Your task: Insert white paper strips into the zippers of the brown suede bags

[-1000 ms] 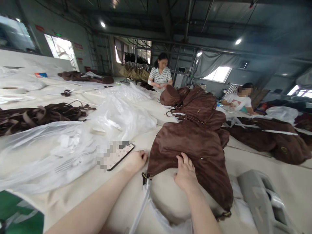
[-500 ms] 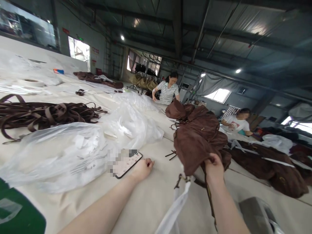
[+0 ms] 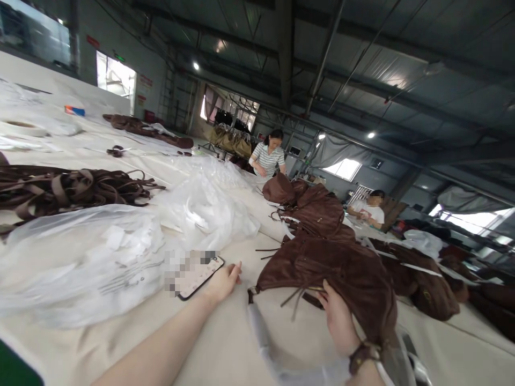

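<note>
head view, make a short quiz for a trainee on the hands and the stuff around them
1. True or false: the phone lies beside the left hand.
2. Which hand is at the nearest brown bag? A: left; B: right; C: neither.
3. Fill in: a heap of brown ____ lies behind the clear plastic, at the picture's left edge.

Key: 1. True. 2. B, the right hand. 3. Straps.

Matt suede-like brown bag (image 3: 346, 262), glossy crinkled plastic film (image 3: 120, 257), smooth matt tabletop (image 3: 225, 332).
</note>
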